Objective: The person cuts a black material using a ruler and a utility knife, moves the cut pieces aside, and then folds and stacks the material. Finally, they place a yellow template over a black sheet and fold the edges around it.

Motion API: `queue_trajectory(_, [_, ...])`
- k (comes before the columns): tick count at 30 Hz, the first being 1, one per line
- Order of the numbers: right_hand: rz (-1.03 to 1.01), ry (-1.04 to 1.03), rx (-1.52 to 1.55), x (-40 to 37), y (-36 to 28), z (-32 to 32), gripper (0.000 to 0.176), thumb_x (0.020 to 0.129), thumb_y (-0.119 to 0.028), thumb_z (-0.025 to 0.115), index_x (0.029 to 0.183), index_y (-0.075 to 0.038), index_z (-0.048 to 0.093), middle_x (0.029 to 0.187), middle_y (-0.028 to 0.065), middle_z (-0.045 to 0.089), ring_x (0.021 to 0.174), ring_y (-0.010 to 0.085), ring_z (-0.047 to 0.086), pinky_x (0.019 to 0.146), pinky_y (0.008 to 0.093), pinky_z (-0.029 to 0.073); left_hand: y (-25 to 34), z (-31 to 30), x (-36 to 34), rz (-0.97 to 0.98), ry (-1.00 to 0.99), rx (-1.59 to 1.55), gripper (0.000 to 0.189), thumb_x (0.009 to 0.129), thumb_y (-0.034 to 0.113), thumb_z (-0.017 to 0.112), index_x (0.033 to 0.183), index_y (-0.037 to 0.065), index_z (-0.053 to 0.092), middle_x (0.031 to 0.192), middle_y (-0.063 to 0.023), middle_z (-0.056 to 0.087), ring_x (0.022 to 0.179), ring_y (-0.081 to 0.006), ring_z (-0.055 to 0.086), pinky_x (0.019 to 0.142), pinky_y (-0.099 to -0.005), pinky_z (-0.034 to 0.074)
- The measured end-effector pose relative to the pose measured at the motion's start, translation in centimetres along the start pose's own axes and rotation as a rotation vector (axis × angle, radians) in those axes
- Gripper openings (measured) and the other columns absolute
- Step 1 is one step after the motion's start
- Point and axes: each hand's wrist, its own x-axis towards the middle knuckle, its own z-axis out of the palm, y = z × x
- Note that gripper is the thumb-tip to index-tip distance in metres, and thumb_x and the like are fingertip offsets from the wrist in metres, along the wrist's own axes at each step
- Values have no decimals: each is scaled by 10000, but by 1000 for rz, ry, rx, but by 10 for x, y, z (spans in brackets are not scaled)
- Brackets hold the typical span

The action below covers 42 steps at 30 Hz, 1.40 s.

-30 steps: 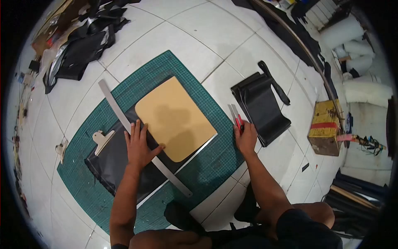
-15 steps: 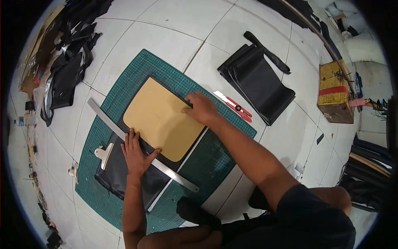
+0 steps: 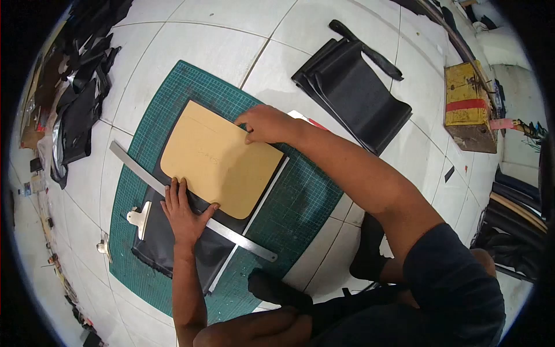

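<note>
A tan template board [image 3: 217, 159] with rounded lower corners lies over a black sheet [image 3: 193, 254] on the green cutting mat [image 3: 306, 196]. My left hand [image 3: 186, 217] rests flat with fingers spread, across a steel ruler [image 3: 231, 234] and the template's lower-left edge. At the template's upper-right edge, my right hand [image 3: 265, 123] has curled fingers and thumb gripping the board. Whether it also holds the black sheet cannot be seen. A bulldog clip [image 3: 139, 218] sits on the black sheet's left side. The red utility knife [image 3: 317, 124] is mostly hidden behind my right forearm.
Folded black material [image 3: 352, 87] lies on the tiled floor beyond the mat, a black strap [image 3: 376, 61] beside it. A yellow box [image 3: 465, 110] stands at right. Another clip [image 3: 104, 247] lies by the mat's left edge. Black scraps [image 3: 81, 118] are piled at far left.
The view has shifted slightly. My right elbow has swung outward and the forearm now covers most of the knife. Both hands stay at about the same spots on the template.
</note>
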Motion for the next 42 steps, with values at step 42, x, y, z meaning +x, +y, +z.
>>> queue_trajectory(42, [-28,-98,-221,53,-21,6,656,874,-211,788,1474,-129,535,1304,186,560,1225,374,588,1026,470,502,4,-9,6,-11,-47,1,1135,685,656,846,1553,85,390,1637,-178,331,1510,-452,282,1171,-702,232])
